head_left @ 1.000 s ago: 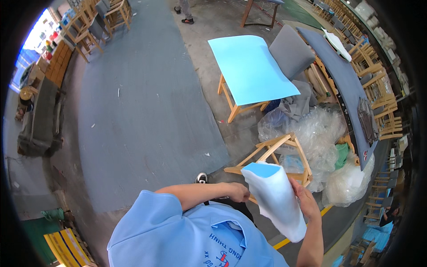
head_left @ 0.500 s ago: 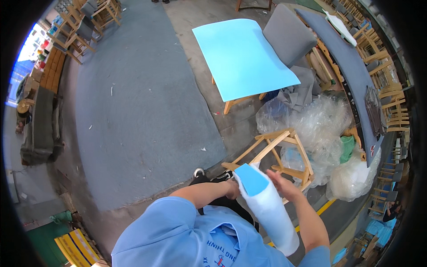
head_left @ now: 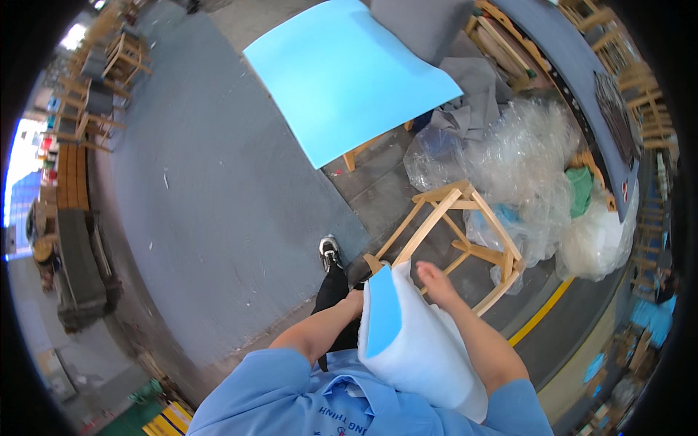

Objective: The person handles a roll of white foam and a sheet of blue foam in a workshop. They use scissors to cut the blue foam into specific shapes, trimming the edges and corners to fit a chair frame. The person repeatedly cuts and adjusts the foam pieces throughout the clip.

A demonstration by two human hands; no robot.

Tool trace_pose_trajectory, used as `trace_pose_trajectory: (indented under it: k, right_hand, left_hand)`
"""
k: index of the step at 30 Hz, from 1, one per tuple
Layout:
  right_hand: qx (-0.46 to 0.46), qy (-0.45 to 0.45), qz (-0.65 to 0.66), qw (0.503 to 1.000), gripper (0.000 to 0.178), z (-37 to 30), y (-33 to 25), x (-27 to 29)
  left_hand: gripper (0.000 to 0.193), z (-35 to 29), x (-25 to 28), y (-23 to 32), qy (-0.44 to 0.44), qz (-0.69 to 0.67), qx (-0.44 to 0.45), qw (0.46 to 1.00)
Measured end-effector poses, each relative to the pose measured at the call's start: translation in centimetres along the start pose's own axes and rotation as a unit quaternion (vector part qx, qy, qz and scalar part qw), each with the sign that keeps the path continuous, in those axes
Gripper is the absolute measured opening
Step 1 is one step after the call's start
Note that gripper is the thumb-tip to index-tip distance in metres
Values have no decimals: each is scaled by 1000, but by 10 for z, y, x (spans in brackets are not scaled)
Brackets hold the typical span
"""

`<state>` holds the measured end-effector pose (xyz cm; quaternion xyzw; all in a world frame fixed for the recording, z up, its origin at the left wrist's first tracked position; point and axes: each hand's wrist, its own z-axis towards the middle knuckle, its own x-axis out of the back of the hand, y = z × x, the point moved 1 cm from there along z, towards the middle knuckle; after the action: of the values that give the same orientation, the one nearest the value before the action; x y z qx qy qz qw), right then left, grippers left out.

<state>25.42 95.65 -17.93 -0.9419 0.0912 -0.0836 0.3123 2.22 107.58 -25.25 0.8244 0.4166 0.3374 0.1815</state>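
Observation:
Against my chest leans a cushion of blue foam (head_left: 383, 309) with white wadding (head_left: 422, 363) wrapped around its sides. My left hand (head_left: 355, 301) is at the cushion's left edge, its fingers mostly hidden behind it. On the other side my right hand (head_left: 434, 282) is held up with fingers stretched out, close to the wadding's upper edge; whether it touches cannot be made out. Just beyond the cushion stands a bare wooden chair frame (head_left: 436, 221), partly covered by it.
A light blue foam sheet (head_left: 349, 80) lies over a wooden stand ahead, against a grey padded panel (head_left: 425, 25). Clear plastic wrap (head_left: 520, 174) is heaped at right, beside a long grey-topped table (head_left: 560, 65). A grey mat (head_left: 218, 182) covers the floor at left.
The cushion has shifted left and turned, showing more of its white side. My right hand has moved up and left with it. My view has turned and moved forward; one foot has stepped ahead.

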Motion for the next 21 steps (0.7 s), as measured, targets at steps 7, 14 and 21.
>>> trace_pose_trajectory:
  k: [7, 14, 21]
  right_hand:
    - [-80, -95, 23, 992, 84, 15, -28, 6]
    - [20, -24, 86, 996, 34, 39, 10, 10]
    - [51, -76, 88, 992, 29, 49, 7, 6]
  left_hand:
    - [39, -44, 90, -38, 29, -22, 178, 983]
    - [36, -41, 187, 59, 98, -264, -93, 955]
    - [38, 19, 167, 146, -239, -9, -169, 956]
